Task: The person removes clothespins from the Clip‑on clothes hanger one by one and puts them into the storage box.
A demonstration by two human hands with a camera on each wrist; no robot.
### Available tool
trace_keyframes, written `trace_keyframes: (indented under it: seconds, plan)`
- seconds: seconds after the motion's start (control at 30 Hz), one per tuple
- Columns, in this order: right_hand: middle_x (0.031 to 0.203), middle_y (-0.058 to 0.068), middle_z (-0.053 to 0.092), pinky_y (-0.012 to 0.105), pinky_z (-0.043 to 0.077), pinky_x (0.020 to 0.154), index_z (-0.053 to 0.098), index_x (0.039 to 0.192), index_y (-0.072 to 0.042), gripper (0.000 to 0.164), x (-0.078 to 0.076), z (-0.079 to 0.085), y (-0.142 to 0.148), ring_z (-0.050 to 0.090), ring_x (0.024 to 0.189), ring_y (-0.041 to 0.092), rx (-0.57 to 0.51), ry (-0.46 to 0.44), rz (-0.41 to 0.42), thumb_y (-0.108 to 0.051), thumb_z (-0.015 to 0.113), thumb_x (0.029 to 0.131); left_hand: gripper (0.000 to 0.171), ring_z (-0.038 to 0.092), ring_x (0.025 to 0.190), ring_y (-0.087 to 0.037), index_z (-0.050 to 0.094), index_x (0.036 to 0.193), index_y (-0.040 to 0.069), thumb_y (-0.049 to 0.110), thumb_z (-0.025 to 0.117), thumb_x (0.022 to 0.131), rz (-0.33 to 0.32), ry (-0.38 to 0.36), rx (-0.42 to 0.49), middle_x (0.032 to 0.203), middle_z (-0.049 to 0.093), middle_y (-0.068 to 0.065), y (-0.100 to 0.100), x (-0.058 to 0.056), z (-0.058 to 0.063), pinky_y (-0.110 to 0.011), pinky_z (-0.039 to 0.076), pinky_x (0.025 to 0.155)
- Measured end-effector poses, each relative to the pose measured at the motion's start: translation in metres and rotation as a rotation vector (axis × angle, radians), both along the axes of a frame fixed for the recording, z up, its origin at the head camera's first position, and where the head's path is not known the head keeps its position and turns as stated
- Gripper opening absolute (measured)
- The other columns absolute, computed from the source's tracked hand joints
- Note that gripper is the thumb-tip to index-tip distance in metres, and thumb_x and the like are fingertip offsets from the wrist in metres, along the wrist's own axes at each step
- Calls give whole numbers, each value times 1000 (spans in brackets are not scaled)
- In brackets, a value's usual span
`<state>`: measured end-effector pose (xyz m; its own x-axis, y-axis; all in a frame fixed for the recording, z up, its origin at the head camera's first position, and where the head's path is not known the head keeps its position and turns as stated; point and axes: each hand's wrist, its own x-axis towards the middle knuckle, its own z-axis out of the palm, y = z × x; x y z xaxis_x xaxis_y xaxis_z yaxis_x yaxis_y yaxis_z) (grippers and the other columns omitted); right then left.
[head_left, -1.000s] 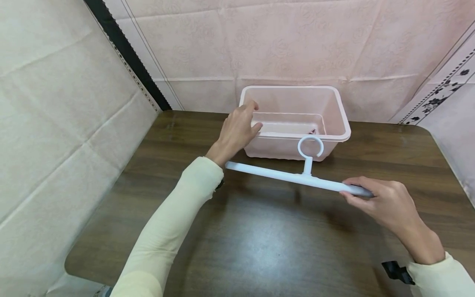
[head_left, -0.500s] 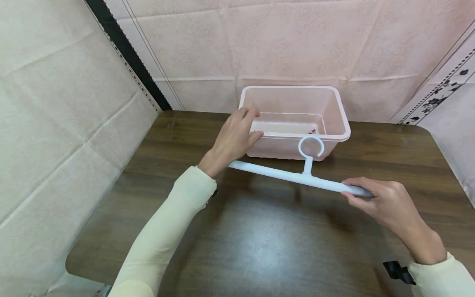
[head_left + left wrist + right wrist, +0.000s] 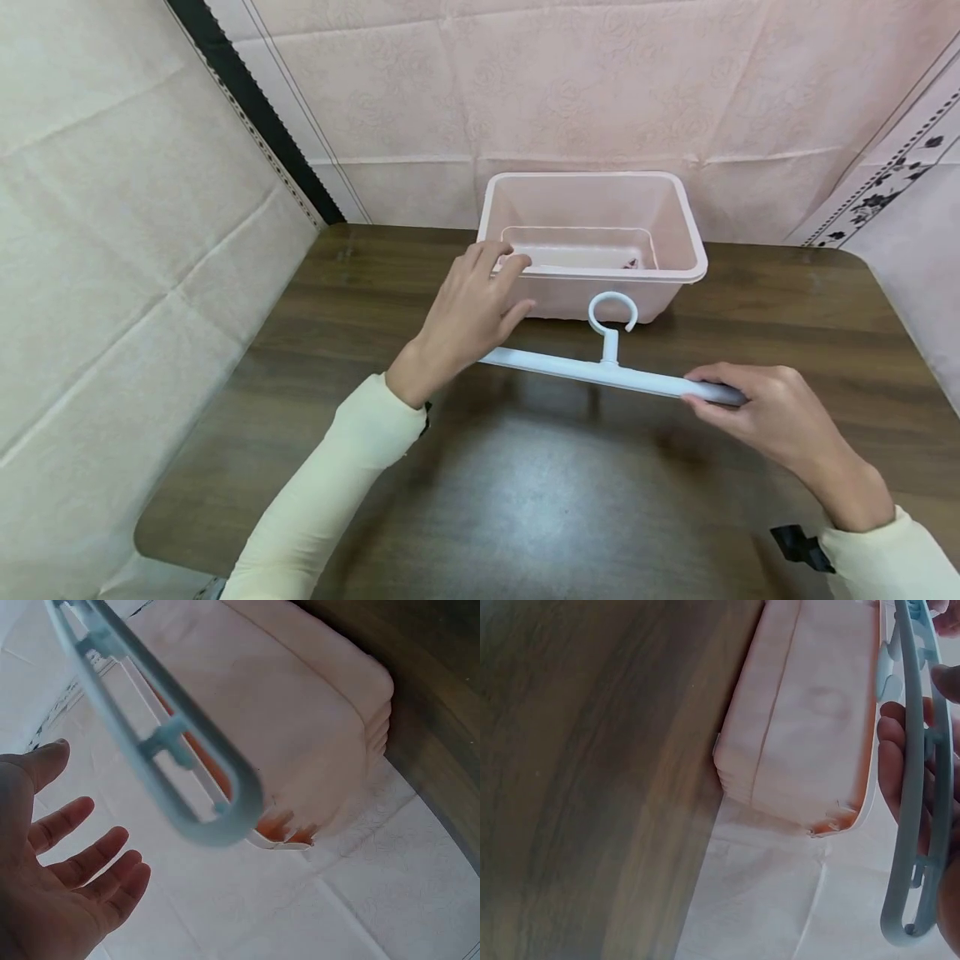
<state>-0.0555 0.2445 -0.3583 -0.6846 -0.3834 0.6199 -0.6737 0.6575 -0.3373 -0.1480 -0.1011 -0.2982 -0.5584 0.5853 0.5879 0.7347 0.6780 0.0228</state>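
Observation:
A light blue plastic clothes hanger (image 3: 570, 368) with an open ring-shaped hook (image 3: 612, 295) is held above the table, its hook upward. My right hand (image 3: 787, 421) grips its right end between thumb and fingers. Over the left end, my left hand (image 3: 461, 312) hides the tip in the head view. The left wrist view shows that hand (image 3: 75, 892) apart from the hanger (image 3: 214, 832), fingers loosely spread and holding nothing. Slots and crossbars run along the hanger (image 3: 910, 787) in the right wrist view. Behind it stands a pale pink plastic box (image 3: 570, 298).
A small dark reddish mark or item (image 3: 632, 264), too small to identify, shows inside the box. The box sits at the back of the brown wood-grain table (image 3: 540, 500), against a pale patterned cloth (image 3: 585, 83). More cloth (image 3: 112, 250) hangs at the left.
My left hand has drawn back from over the box toward the hanger's left end. The hanger has dipped slightly toward me and its hook has turned a little; my right hand still grips it.

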Motion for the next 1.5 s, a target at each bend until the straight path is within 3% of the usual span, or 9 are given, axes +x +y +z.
trace_keyframes:
  seconds: [0.13,0.37,0.57,0.8,1.2,1.37,1.5]
  plan:
    - [73,-16,65,17,43,54,75,85,-18,47,1,-1,-2,49,57,-6,6,-8,-7,-58,53,96,45,50,116,-39,60,116,1,25,82,86,3,29,3,121,55,-22,-3,10,-4,-48,46,84]
    - [73,-18,63,17,42,54,74,85,-20,44,3,-5,-6,49,57,-5,-12,-63,21,-58,56,95,51,45,126,-43,59,118,0,36,79,87,2,31,-10,128,52,-24,-3,28,-8,-53,42,97]
    - [71,-17,61,17,40,51,74,85,-19,12,5,-11,-11,46,56,-5,-5,-99,24,-28,80,81,57,43,130,-46,59,122,2,43,78,86,5,58,-28,130,50,-25,-3,37,-9,-53,37,105]
    - [72,-18,61,16,40,51,72,84,-20,26,7,-19,-23,46,56,-6,4,-160,50,-7,87,66,59,40,132,-46,59,123,3,47,76,87,14,63,-48,131,49,-25,-4,45,-5,-52,34,108]
    - [70,-18,59,16,39,50,71,82,-16,22,13,-31,-39,43,55,-7,82,-225,38,-11,87,69,62,36,135,-46,61,124,4,49,79,84,28,44,-64,133,49,-25,-4,53,0,-51,30,111]
    - [71,-17,61,20,39,49,71,84,-15,19,17,-35,-44,39,53,-8,132,-306,24,-14,86,73,66,33,138,-46,60,127,5,52,78,83,41,41,-99,137,47,-25,-6,57,0,-51,28,112]
    - [74,-19,62,26,43,52,71,83,-19,16,19,-38,-45,44,57,-5,170,-364,7,-17,85,77,70,29,141,-46,59,132,8,56,75,84,66,24,-156,141,45,-26,-6,60,-2,-51,24,114]
